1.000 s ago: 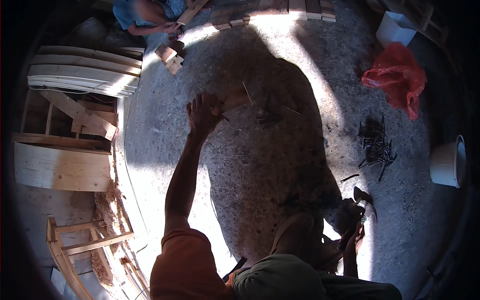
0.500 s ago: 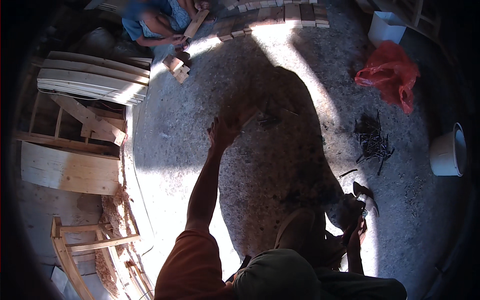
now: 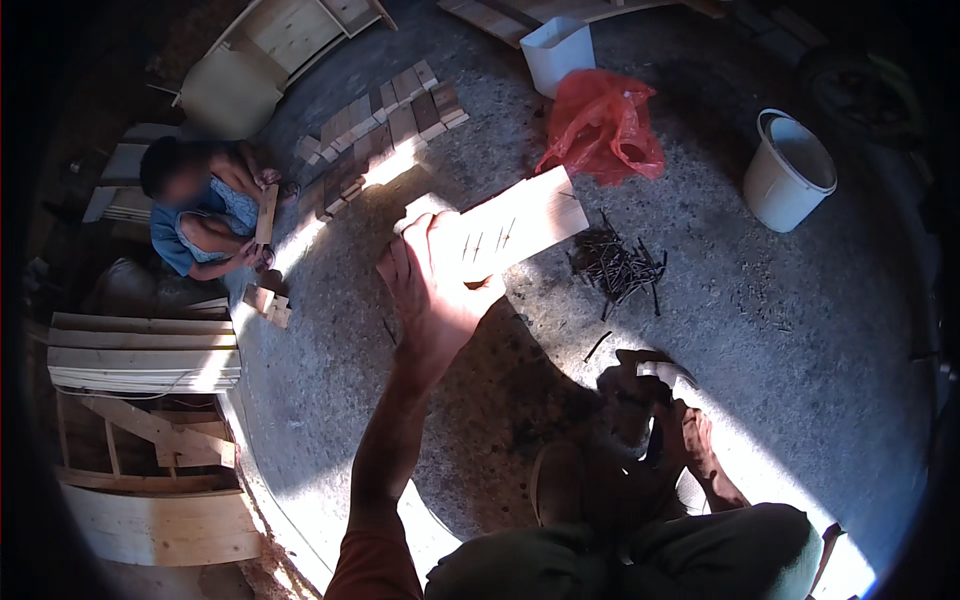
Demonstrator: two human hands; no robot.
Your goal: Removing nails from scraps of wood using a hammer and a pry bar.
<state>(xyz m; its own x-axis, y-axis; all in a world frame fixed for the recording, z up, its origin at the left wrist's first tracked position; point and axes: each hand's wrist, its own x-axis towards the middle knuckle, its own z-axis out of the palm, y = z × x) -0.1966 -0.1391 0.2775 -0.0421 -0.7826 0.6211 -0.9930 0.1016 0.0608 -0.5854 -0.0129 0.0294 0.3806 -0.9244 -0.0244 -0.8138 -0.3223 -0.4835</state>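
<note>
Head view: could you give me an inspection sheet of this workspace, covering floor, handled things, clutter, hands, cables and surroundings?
Surface: rough, stained concrete floor, partly sunlit.
Handled things: wooden block with short dark strokes, marks or nails, unclear which; hammer.
Clutter: loose pile of dark, nail-like pieces; crumpled red plastic bag.
Hands: left hand grips the wooden block's left end; right hand at the hammer, grip unclear in shadow.
Cables: apparently a thin cord along stacked boards, left.
Surroundings: crouching co-worker holding a wooden piece; white bucket.

Downward fisheye view from the head
</note>
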